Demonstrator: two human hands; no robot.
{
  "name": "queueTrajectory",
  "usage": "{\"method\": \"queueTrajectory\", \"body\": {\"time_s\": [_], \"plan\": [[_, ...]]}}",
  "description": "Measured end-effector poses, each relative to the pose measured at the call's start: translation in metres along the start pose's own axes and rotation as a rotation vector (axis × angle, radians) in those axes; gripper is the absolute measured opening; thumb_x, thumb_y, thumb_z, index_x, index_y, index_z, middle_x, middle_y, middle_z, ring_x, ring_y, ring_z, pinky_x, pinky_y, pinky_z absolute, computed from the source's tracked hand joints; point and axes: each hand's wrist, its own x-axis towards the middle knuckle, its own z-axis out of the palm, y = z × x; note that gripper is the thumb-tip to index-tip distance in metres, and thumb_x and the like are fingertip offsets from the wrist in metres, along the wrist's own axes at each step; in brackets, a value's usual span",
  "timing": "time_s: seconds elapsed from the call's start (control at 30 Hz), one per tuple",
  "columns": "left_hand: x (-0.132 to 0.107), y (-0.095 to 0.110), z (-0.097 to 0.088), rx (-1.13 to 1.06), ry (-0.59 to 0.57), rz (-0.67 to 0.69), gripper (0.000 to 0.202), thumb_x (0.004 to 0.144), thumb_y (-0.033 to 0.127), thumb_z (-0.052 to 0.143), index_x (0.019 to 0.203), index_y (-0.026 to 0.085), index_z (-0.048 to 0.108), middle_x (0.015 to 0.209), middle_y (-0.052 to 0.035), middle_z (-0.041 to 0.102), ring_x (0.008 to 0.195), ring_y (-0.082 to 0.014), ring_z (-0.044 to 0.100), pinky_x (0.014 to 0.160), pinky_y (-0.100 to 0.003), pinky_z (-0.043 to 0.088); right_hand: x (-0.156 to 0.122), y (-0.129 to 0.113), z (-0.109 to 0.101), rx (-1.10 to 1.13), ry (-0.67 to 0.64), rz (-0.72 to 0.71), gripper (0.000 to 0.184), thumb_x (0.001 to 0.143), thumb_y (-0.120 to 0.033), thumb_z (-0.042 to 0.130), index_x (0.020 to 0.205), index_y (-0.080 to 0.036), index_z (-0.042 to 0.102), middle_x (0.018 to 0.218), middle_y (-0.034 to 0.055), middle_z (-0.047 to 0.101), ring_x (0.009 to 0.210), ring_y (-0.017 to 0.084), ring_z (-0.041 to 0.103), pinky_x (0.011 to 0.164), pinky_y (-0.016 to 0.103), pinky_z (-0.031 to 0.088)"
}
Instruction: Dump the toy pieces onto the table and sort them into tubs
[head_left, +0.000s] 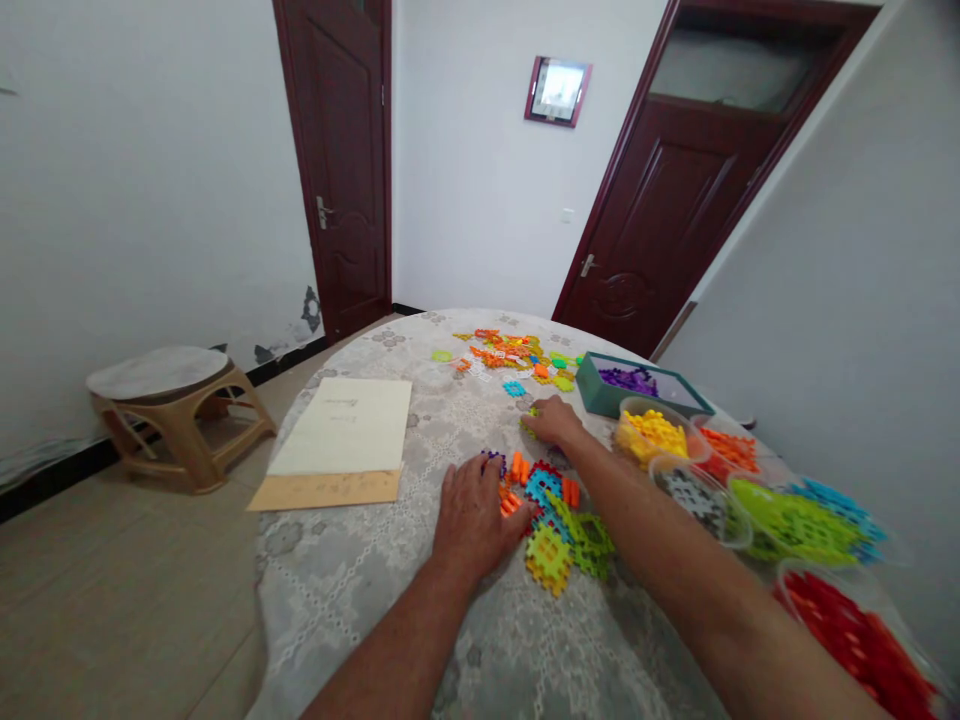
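Note:
My left hand (471,515) lies on the table with fingers spread and thumb apart, at the left edge of a cluster of interlocking plastic building pieces. Orange pieces (519,468) and a purple piece (493,460) show beside its fingers. To its right are a blue notched piece (543,486), lime-green pieces (592,540) and a yellow-green square (549,560). Farther forward, my right hand (553,420) has its fingers closed on a small yellow-green notched piece (529,420), partly hidden by the fingers.
Loose colourful pieces (510,352) lie at the far end of the cloth-covered table (337,580). Along the right stand a green box (600,393) of purple pieces and several clear tubs, one with red pieces (855,640). Paper (345,425) lies left; a stool (180,410) stands beyond.

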Motion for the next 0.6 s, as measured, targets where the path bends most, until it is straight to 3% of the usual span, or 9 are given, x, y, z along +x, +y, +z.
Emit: {"method": "queueTrajectory", "body": {"time_s": [0.17, 0.37, 0.47, 0.6], "plan": [[0.002, 0.000, -0.004, -0.005, -0.014, 0.006, 0.066, 0.086, 0.052, 0.074, 0.140, 0.020, 0.055, 0.146, -0.0173, 0.061, 0.140, -0.0347, 0.052, 0.122, -0.060, 0.032, -0.046, 0.002, 0.003, 0.015, -0.026, -0.076, 0.048, 0.096, -0.053, 0.055, 0.117, -0.018, 0.079, 0.123, 0.0170, 0.075, 0.114, 0.029, 0.070, 0.094, 0.032, 0.051], [0.004, 0.001, -0.006, -0.004, 0.005, 0.015, 0.065, 0.083, 0.053, 0.077, 0.137, 0.023, 0.057, 0.142, -0.0159, 0.063, 0.136, -0.0344, 0.055, 0.119, -0.059, 0.035, -0.082, 0.011, -0.004, 0.070, 0.022, -0.184, 0.046, 0.102, -0.051, 0.048, 0.121, -0.022, 0.078, 0.122, 0.0107, 0.077, 0.114, 0.025, 0.070, 0.096, 0.029, 0.049], [0.003, -0.001, -0.005, 0.005, 0.008, 0.026, 0.066, 0.084, 0.055, 0.076, 0.137, 0.020, 0.058, 0.140, -0.0166, 0.063, 0.135, -0.0345, 0.056, 0.120, -0.059, 0.035, -0.070, 0.017, -0.016, 0.080, 0.094, -0.188, 0.044, 0.105, -0.038, 0.041, 0.130, -0.020, 0.073, 0.129, 0.0112, 0.074, 0.122, 0.025, 0.067, 0.103, 0.031, 0.047], [0.003, -0.001, -0.004, 0.001, 0.015, 0.030, 0.064, 0.085, 0.055, 0.075, 0.137, 0.020, 0.059, 0.139, -0.0162, 0.064, 0.134, -0.0347, 0.056, 0.119, -0.060, 0.036, -0.025, 0.012, -0.026, 0.070, 0.142, -0.211, 0.049, 0.103, -0.023, 0.037, 0.144, -0.018, 0.062, 0.146, 0.0108, 0.064, 0.135, 0.023, 0.059, 0.113, 0.032, 0.041]]}}
